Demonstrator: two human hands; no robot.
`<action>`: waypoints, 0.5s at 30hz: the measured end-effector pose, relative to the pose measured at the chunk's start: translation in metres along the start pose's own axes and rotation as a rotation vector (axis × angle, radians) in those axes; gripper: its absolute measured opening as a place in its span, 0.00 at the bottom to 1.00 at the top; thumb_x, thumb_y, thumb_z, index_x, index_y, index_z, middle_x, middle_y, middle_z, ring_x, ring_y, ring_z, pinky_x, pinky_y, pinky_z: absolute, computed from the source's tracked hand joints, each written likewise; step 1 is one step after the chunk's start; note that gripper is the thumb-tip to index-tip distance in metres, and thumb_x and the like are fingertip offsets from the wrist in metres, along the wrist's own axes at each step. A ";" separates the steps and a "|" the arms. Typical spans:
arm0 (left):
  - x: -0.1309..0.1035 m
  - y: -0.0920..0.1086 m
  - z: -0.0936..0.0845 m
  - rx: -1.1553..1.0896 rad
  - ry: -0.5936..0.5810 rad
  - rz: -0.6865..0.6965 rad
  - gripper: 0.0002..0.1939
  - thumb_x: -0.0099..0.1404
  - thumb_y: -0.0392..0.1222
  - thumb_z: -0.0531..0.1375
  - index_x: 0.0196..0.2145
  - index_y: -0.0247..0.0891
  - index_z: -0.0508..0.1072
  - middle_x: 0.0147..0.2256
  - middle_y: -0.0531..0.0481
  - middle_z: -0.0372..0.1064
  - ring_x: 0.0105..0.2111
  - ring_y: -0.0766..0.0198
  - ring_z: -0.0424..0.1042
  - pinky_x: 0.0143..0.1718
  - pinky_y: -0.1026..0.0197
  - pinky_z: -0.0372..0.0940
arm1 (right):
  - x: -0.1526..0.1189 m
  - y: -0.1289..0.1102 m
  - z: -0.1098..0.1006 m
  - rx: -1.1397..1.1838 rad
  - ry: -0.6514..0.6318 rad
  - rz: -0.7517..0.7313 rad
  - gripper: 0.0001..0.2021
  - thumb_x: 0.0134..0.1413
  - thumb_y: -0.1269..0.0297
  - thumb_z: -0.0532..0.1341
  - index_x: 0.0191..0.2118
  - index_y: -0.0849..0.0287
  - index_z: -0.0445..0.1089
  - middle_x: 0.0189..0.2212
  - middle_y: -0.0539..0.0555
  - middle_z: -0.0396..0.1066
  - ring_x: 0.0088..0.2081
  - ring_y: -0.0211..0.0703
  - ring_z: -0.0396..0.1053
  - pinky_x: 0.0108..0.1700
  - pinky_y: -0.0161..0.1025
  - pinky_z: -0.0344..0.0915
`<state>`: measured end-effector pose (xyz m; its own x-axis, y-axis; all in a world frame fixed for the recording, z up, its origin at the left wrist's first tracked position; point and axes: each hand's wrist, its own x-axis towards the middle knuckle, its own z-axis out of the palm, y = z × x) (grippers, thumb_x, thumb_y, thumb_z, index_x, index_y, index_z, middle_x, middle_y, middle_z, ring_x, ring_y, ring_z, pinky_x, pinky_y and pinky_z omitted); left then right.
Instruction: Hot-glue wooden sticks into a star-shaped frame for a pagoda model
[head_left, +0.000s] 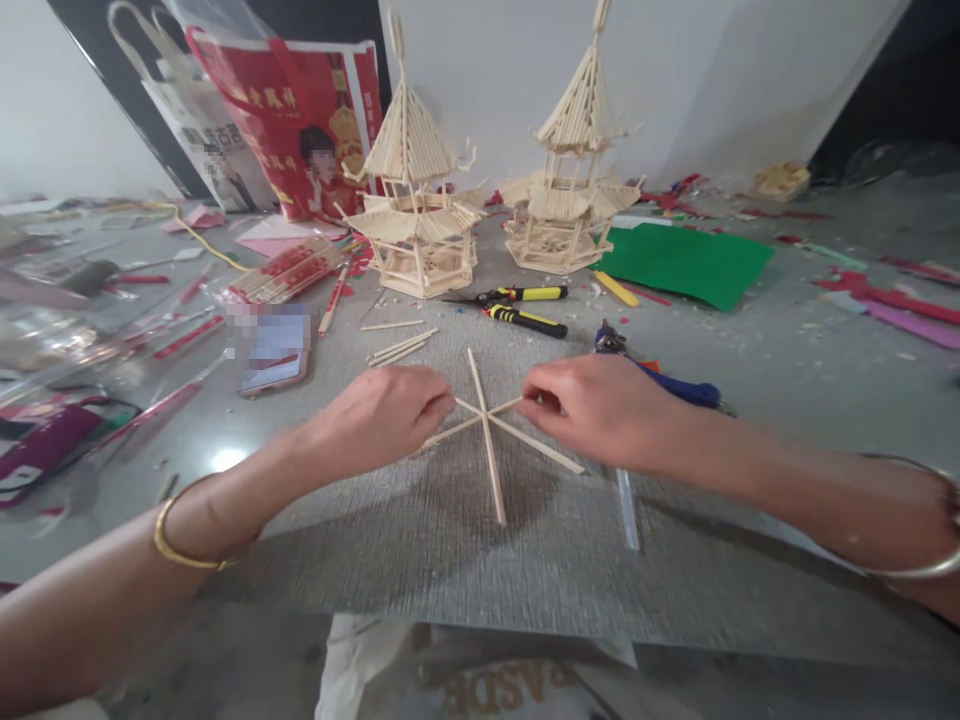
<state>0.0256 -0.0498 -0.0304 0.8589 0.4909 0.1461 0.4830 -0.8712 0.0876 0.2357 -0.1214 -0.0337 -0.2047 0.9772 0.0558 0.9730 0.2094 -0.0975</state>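
Note:
Thin wooden sticks cross at one middle point and form a six-armed star on the grey textured mat. My left hand is closed in a pinch at the end of the upper-left arm. On the other side, my right hand pinches the tip of the upper-right arm. Both fingertips are partly hidden behind the knuckles. The lower arms and the far arm lie free of my fingers. A few loose wooden sticks rest just beyond my left hand.
Two stick pagodas, a left one and a right one, stand behind yellow-black pliers. A phone lies left; a blue-handled tool, a clear rod and green sheet lie right. Bags stand behind.

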 end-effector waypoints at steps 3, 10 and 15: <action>0.002 0.003 -0.009 0.001 0.052 0.007 0.14 0.67 0.38 0.47 0.27 0.35 0.66 0.22 0.53 0.64 0.23 0.70 0.62 0.26 0.65 0.55 | -0.006 0.003 -0.008 0.031 0.060 -0.031 0.10 0.56 0.65 0.53 0.30 0.60 0.70 0.25 0.52 0.70 0.27 0.37 0.63 0.30 0.36 0.50; 0.000 0.013 -0.030 -0.130 0.149 -0.110 0.17 0.67 0.44 0.49 0.23 0.36 0.66 0.17 0.57 0.59 0.18 0.73 0.58 0.24 0.67 0.52 | -0.021 -0.001 -0.010 0.054 0.094 -0.129 0.11 0.57 0.68 0.52 0.29 0.61 0.70 0.27 0.53 0.71 0.29 0.38 0.65 0.31 0.36 0.53; -0.003 0.017 -0.025 -0.204 0.098 -0.039 0.09 0.64 0.40 0.54 0.29 0.37 0.72 0.24 0.56 0.70 0.24 0.72 0.66 0.29 0.68 0.56 | -0.032 -0.012 -0.006 0.130 -0.051 -0.193 0.09 0.58 0.69 0.54 0.32 0.61 0.72 0.32 0.54 0.73 0.35 0.40 0.68 0.35 0.36 0.57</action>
<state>0.0265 -0.0662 -0.0045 0.8147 0.5312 0.2325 0.4630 -0.8374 0.2907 0.2312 -0.1556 -0.0287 -0.3938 0.9185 0.0361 0.8939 0.3918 -0.2176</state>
